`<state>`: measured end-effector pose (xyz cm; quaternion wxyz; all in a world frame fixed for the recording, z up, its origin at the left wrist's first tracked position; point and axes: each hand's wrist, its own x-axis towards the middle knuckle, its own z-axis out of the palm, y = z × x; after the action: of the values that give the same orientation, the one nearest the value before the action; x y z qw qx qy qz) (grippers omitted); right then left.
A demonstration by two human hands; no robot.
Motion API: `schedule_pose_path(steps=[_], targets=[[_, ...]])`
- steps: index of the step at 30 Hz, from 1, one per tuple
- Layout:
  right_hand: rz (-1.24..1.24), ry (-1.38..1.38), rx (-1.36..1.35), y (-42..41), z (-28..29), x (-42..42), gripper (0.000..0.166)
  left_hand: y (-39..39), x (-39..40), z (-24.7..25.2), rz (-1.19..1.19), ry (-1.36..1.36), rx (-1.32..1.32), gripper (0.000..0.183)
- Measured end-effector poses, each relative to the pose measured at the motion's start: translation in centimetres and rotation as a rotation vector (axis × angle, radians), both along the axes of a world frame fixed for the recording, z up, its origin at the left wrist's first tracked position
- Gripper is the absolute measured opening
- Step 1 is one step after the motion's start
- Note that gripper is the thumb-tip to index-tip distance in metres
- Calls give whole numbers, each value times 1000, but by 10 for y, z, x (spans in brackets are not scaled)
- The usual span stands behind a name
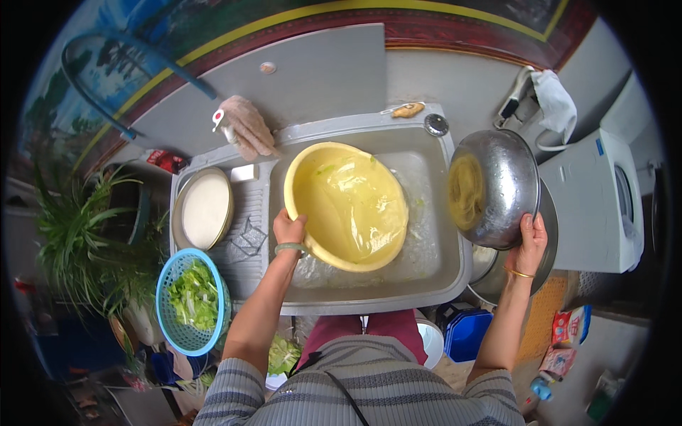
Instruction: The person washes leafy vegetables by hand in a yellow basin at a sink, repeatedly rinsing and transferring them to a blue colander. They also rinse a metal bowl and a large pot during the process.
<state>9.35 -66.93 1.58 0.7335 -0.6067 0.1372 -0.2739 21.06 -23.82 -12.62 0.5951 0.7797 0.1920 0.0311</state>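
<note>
My left hand [289, 228], with a bangle at the wrist, grips the left rim of a yellow plastic basin [346, 207]. The basin tilts over the grey sink [437, 213], its inside wet and dotted with small green leaf bits. Shallow water and leaf scraps show on the sink floor. Off the sink's right edge, my right hand [527, 239] holds a stainless steel bowl [503, 181] by its rim, the shiny outside towards me. A worn yellowish patch marks its base. Whatever is inside the steel bowl is hidden.
A blue plastic basket [224, 298] of chopped greens stands at the sink's left front. A round pan [229, 213] with white contents sits on the ribbed drainboard [250, 197]. Cloth [250, 125] hangs by the tap. Right lie a larger metal basin [547, 234] and a white appliance [586, 202].
</note>
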Motion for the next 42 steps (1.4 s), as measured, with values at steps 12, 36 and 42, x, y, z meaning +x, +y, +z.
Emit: schedule_pose_path(steps=[12,36,42], targets=[[-217,28,-23,-23,-17,-78,5,-55,6,46,-173,-60,274,24],[-531,-19,92,-5,-28,-143,12,-30,-68,248,-444,-1170,1099,20],[-504,-124,243,3,-25,-141,16,-8,-81,283,-431,-1323,1130,20]])
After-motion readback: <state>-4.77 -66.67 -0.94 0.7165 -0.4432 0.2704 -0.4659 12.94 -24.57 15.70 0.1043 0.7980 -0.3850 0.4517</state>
